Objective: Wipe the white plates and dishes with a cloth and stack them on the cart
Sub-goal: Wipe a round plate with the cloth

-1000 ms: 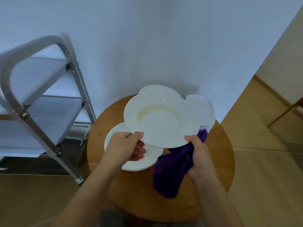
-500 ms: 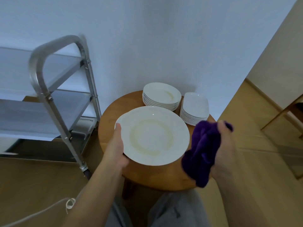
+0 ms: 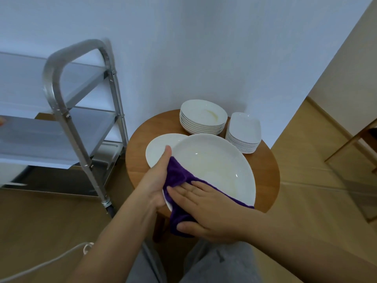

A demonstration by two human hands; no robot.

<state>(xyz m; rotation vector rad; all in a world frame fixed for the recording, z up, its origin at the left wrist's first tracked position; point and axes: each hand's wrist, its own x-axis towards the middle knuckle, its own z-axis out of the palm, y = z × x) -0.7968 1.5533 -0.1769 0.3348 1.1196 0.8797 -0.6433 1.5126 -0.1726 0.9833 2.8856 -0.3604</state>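
Observation:
A large white deep plate (image 3: 216, 166) is tilted up over the round wooden table (image 3: 265, 172). My left hand (image 3: 157, 178) grips its left rim, thumb along the edge. Over the plate's lower left part lies a purple cloth (image 3: 179, 176), and my right hand (image 3: 204, 211) presses it against the plate with straight fingers. Another white plate (image 3: 159, 148) lies flat on the table behind. A stack of round white plates (image 3: 203, 117) and a stack of square white dishes (image 3: 243, 131) stand at the table's back.
A metal cart (image 3: 67, 119) with grey shelves stands to the left of the table, against the pale wall. A white cable (image 3: 51, 262) runs across the wooden floor at the lower left. My grey trouser legs fill the bottom middle.
My right hand brought the bunched cloth from the right and spread it flat on the plate's lower left. The plate has tilted up towards me.

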